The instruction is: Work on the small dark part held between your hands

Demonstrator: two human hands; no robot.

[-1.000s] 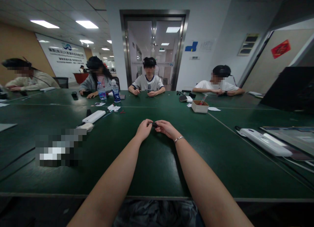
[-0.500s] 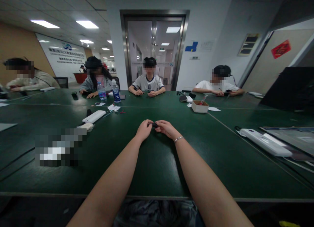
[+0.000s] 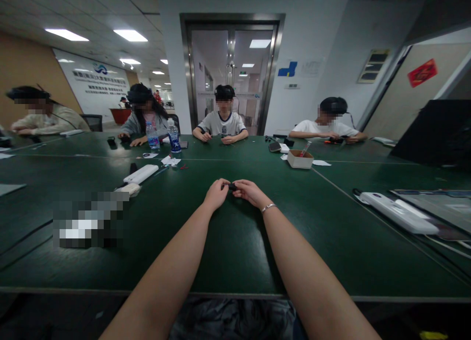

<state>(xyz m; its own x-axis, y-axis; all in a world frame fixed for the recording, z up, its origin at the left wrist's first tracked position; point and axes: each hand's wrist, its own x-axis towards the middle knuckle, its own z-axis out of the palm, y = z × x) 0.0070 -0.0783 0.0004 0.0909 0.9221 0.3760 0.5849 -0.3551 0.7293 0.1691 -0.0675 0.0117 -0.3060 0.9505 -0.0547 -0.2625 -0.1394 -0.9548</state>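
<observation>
Between my two hands is a small black object (image 3: pixel 231 187), too small and too covered by fingers to name its kind. My left hand (image 3: pixel 216 194) is closed on its left end, thumb and fingers pinched together. From the other side my right hand (image 3: pixel 250 193), with a silver bracelet (image 3: pixel 268 208) at the wrist, grips the right end. Both hands rest low over the green table (image 3: pixel 235 256), around its middle.
A white power strip (image 3: pixel 142 174) lies to the left, another white power strip (image 3: pixel 397 212) to the right. Farther off stand a small box (image 3: pixel 300 160) and two bottles (image 3: pixel 173 136). Several people sit across the table, one person (image 3: pixel 222 119) straight ahead. Paper scraps (image 3: pixel 170 161) lie left of centre.
My hands and the black object stay almost still. Across the table at the right, a person's hands shift and something orange now shows by them.
</observation>
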